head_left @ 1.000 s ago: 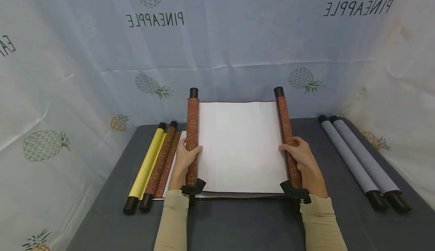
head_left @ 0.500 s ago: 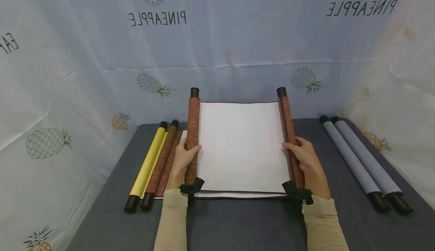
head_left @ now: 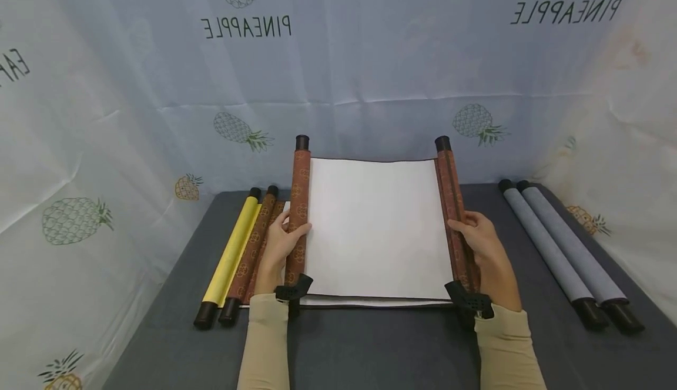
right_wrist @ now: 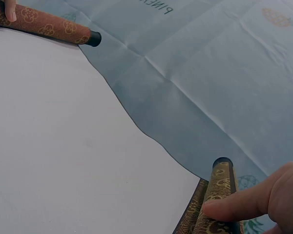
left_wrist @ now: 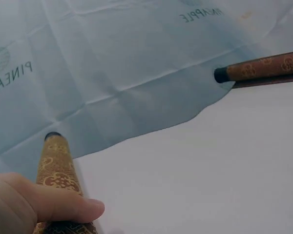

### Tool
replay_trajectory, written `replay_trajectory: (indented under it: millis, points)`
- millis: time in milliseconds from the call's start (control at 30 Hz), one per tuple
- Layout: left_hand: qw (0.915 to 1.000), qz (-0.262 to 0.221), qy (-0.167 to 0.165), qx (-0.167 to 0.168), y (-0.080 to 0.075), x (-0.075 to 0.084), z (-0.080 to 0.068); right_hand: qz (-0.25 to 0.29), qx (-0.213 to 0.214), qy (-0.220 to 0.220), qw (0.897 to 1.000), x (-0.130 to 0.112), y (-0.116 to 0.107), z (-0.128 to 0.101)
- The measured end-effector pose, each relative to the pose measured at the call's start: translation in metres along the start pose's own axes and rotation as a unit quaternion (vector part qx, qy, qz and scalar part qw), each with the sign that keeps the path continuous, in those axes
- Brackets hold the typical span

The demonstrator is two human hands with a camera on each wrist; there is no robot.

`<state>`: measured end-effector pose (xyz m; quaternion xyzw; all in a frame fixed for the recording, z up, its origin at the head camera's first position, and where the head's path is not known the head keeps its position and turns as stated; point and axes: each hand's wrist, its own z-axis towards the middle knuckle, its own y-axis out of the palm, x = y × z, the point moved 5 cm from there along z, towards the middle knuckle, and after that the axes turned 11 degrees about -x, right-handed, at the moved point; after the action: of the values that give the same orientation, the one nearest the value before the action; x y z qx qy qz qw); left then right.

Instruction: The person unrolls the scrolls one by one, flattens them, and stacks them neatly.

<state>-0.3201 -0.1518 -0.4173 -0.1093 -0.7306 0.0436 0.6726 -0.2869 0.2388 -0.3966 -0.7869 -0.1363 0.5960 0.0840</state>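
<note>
In the head view, at frame centre above the grey tabletop [head_left: 370, 343], the left hand [head_left: 280, 246] grips the left roller [head_left: 298, 202] of an opened scroll, the right hand [head_left: 483, 249] grips the right roller [head_left: 455, 214], and the white sheet [head_left: 375, 225] spans between them. In the left wrist view, lower left, the left hand [left_wrist: 24, 204] curls its thumb over the brown patterned roller [left_wrist: 56, 168]. In the right wrist view, lower right, the right hand [right_wrist: 273, 200] lays a finger across its roller [right_wrist: 217, 195].

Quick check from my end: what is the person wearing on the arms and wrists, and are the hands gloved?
Both arms are in long beige sleeves reaching the wrists. The left hand and right hand are bare: no gloves, and no rings or watch that I can make out. A small black camera mount sits at the left wrist, and a matching black mount at the right. No cables show.
</note>
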Motion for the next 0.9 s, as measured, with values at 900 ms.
replay_trajectory:
  millis: [900]
  points:
    - [0.9992,0.019,-0.009,-0.035,-0.0003,-0.0016,-0.0011,-0.008,0.061,0.003,0.998,0.0011,-0.0063,-0.0061]
